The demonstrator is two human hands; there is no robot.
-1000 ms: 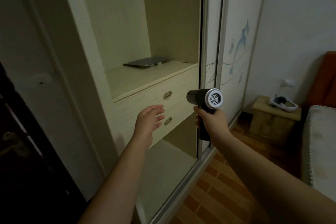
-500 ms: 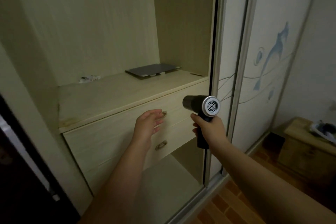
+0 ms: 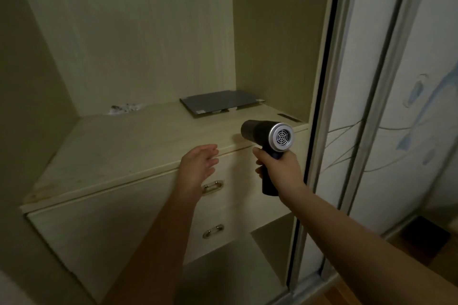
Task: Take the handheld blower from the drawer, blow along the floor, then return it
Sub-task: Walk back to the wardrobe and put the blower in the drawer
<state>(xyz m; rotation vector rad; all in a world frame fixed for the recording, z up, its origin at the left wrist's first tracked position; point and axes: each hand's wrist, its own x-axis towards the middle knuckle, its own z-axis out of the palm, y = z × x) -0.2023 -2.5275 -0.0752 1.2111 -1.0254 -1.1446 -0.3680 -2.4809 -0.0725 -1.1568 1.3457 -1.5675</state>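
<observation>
My right hand (image 3: 278,168) grips the dark handle of the handheld blower (image 3: 269,137), whose silver grilled rear end faces me and whose barrel points left toward the wardrobe. My left hand (image 3: 198,168) is open, fingers apart, held just in front of the upper drawer (image 3: 124,205), right above its metal handle (image 3: 213,186). Both drawers are closed; the lower drawer (image 3: 223,242) shows a second handle (image 3: 213,230).
A flat grey laptop-like slab (image 3: 220,104) lies at the back of the shelf (image 3: 124,146) above the drawers, with white debris (image 3: 124,109) at the back left. The sliding wardrobe door (image 3: 386,106) stands close on the right. Wooden floor (image 3: 347,297) shows at bottom right.
I have moved closer to the wardrobe, which now fills the view. Both hands have come nearer the upper drawer front, the blower still in the right hand.
</observation>
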